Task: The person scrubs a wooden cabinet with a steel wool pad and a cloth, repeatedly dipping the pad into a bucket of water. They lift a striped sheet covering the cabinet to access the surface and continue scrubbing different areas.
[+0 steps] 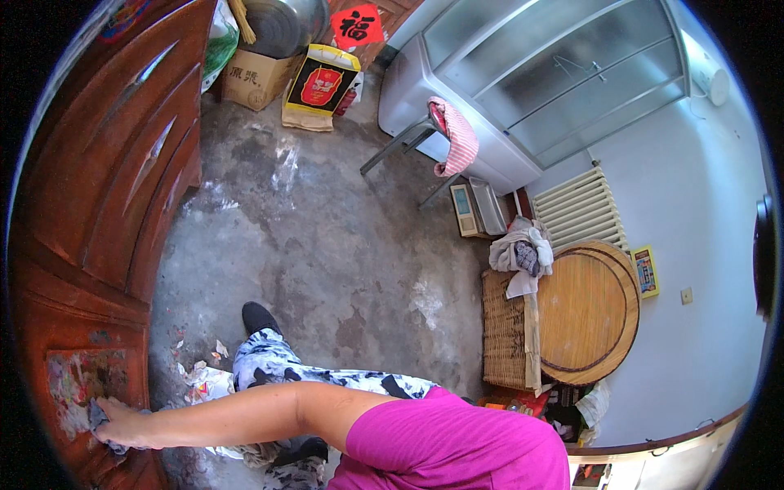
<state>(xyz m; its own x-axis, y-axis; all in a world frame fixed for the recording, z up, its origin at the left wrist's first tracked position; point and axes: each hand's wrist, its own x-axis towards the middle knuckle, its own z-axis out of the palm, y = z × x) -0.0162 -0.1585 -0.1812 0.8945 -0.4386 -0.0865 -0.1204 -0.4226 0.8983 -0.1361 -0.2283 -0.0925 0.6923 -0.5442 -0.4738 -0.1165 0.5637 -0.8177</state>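
The left hand presses a grey rag against the brown wooden door.

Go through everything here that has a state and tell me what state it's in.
Left hand: pressing a rag against the cabinet door.
Cabinet door: shut, sticker partly peeled.
Freezer: lids shut.
Towel: draped over a stand.
Basket: clothes piled on top.
Right hand: not in view.

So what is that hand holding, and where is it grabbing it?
The left hand presses a dark grey rag flat against the brown wooden cabinet. The rag is bunched under the palm and fingers, not gripped by an edge. The right hand is out of view.
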